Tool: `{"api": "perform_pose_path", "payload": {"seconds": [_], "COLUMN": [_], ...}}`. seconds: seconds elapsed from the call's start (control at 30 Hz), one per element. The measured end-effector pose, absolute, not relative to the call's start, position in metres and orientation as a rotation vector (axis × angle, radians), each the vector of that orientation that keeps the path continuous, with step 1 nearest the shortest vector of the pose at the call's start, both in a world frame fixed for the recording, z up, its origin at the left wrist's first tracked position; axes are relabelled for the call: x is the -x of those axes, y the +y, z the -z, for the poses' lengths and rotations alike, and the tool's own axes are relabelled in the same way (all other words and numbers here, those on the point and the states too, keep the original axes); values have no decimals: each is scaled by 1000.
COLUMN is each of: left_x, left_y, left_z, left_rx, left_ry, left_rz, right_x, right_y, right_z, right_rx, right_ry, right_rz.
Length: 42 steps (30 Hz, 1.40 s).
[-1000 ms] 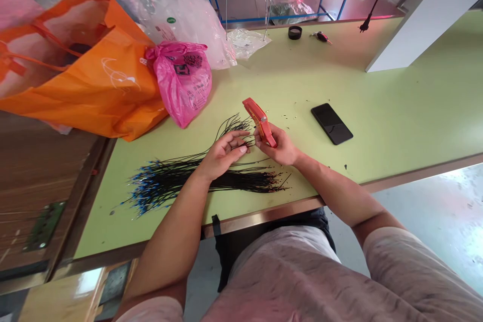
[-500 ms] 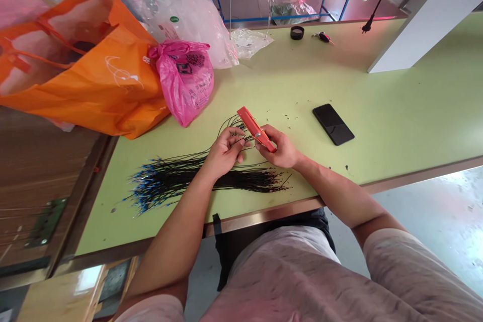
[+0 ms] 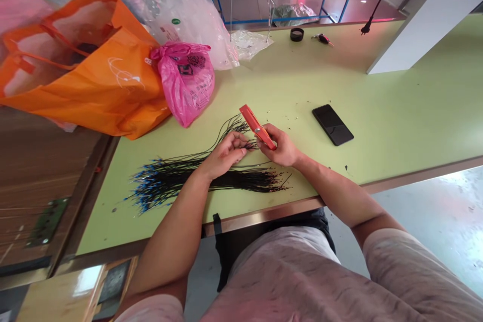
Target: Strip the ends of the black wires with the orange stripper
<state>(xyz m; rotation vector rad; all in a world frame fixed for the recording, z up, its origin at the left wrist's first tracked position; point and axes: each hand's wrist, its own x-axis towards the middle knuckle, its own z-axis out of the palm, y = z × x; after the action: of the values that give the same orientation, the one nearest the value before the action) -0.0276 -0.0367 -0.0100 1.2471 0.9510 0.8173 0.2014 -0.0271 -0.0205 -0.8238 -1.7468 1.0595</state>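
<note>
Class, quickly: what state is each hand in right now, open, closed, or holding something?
Left hand: closed, holding thin black wires.
Right hand: closed, holding an orange hand tool.

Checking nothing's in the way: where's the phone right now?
In the head view, the phone lies on the green table, to the right of the right hand and the orange tool it holds.

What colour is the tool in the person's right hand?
The tool is orange-red, as the head view shows best.
</note>
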Motion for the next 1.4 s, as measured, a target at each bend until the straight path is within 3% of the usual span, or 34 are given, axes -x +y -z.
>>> {"api": "perform_pose_path", "payload": {"seconds": [0.33, 0.6, 0.93, 1.4], "left_x": [26, 29, 28, 30], "left_y": [-31, -34, -28, -28], "left_z": [20, 18, 23, 25], "left_rx": [-1152, -1547, -1170, -1139], "left_ry": [1093, 1126, 1082, 1029], "left_rz": [-934, -770, -1201, -1277], "right_x": [-203, -204, -207, -202], "right_y": [-26, -28, -24, -31], "right_z": [23, 24, 35, 30], "right_rx": [848, 832, 975, 1100], "right_ry": [-1773, -1831, -2062, -2158], "right_rz": [-1047, -938, -518, -347]}}
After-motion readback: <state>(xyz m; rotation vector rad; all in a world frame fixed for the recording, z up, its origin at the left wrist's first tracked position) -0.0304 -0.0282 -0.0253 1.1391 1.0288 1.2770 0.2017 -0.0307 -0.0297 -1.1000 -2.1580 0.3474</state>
